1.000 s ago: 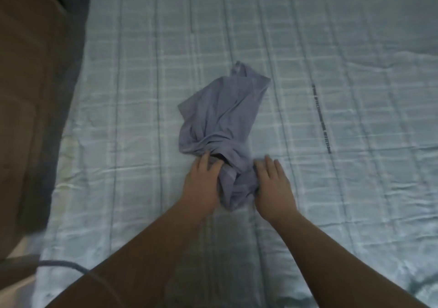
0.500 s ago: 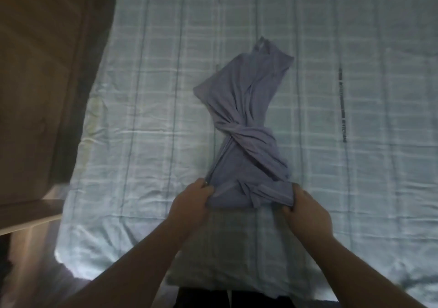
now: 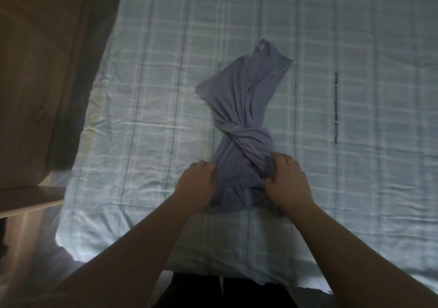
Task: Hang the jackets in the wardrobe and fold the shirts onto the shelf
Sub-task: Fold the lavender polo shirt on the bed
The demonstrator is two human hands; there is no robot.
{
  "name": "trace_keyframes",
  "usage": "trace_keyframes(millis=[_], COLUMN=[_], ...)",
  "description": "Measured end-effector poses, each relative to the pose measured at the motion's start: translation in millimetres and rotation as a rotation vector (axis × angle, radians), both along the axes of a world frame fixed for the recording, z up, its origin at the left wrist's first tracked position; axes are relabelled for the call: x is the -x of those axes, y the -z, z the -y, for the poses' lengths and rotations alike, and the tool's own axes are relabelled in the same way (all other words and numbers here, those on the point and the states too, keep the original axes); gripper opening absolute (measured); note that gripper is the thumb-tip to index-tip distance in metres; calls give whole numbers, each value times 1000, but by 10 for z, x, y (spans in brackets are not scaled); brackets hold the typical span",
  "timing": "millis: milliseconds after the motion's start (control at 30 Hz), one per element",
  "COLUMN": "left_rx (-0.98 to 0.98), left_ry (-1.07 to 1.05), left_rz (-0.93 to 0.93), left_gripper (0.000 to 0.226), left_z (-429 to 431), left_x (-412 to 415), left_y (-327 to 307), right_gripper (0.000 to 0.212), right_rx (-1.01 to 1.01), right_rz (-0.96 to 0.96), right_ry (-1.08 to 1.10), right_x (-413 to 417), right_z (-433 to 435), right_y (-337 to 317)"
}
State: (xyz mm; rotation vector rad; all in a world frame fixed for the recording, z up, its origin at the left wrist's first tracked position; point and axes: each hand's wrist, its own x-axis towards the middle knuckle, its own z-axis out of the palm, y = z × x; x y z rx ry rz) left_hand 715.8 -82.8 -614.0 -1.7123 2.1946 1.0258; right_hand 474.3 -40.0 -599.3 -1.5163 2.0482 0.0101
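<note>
A grey-blue shirt [image 3: 244, 108] lies lengthwise on the bed, twisted into a knot-like wrap around its middle. Its far end spreads flat toward the top of the view. My left hand [image 3: 195, 184] grips the near left edge of the shirt with curled fingers. My right hand [image 3: 285, 182] grips bunched fabric at the near right side. Both forearms reach in from the bottom of the view.
The bed [image 3: 142, 118] carries a pale blue checked sheet, and its near edge runs just below my hands. A wooden wardrobe or cabinet [image 3: 35, 70] stands along the left side, with a light shelf board [image 3: 30, 201] jutting out low.
The crumpled shirt has been pulled toward me and stretched out lengthwise, showing the twist in its middle. My hands moved from the hem corners to gripping further up the fabric.
</note>
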Motion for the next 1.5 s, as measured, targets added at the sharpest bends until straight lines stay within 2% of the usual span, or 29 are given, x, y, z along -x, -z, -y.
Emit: trace_keyframes(millis=[100,233,333,433,533,600,767,900,967,1033,1100,1167,1267,1333,1433,1500], left_rx=[11,-13,-89,-154,-207,-170,41,93,78,-16,-104,-139,-144,-176,-266,-273], left_ry=[-43,-115,-283,-533,-619,-643,-618,-598,-579,-546,-493,-473,-576,-604,-481,-455], left_rz=[-69,-162,-269,-364,-376,-415,-493,-510,-487,-446,-415,-390,-403,-389,-362,-415], left_gripper=[26,36,38,21,22,27,46,48,51,56,60,60,46,45,27,35], left_z=[313,669,895,1124,1298,1340,1386,1406,1424,1443,1454,1456,1492,1539,1593,1597], left_x=[128,270,409,515,597,650,913,1274,1455,1636,1793,1943,2015,2049,2083,2097], left_y=[-25,90,171,293,448,474,344,164,124,148,211,241,301,365,364,326], right_gripper=[58,54,53,52,43,27,6,9,8,7,12,21,35,40,60,74], right_rx=[85,121,90,58,-21,-9,114,155,119,32,-74,-67,184,273,101,30], right_rz=[71,127,146,38,-102,-88,125,208,196,205,232,182,45,86,22,4], right_ry=[-15,-53,-101,-186,-259,-154,429,756,852,879,857,781,453,213,-53,-35], right_x=[-68,-135,-186,-251,-251,-197,186,661,927,1179,1362,1483,1401,1261,984,896], right_z=[321,722,968,1154,1270,1323,1295,1169,1068,960,864,798,850,965,1098,1141], right_y=[18,207,371,508,621,619,391,176,177,234,330,415,475,518,617,727])
